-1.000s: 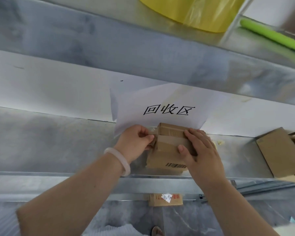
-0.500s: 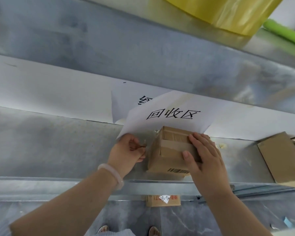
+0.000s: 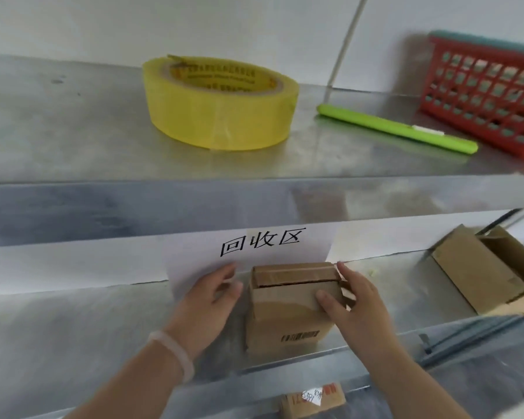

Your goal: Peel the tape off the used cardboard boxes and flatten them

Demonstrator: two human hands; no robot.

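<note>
Released, left hand (image 3: 208,300) fingers now lie loose; right hand (image 3: 354,309) still grips box (image 3: 285,316).

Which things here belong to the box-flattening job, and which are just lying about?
Job: small cardboard box, gripped by the right hand; left hand beside it; opened box at right.
Lying about: yellow tape roll, green tool, red basket, paper sign.
</note>
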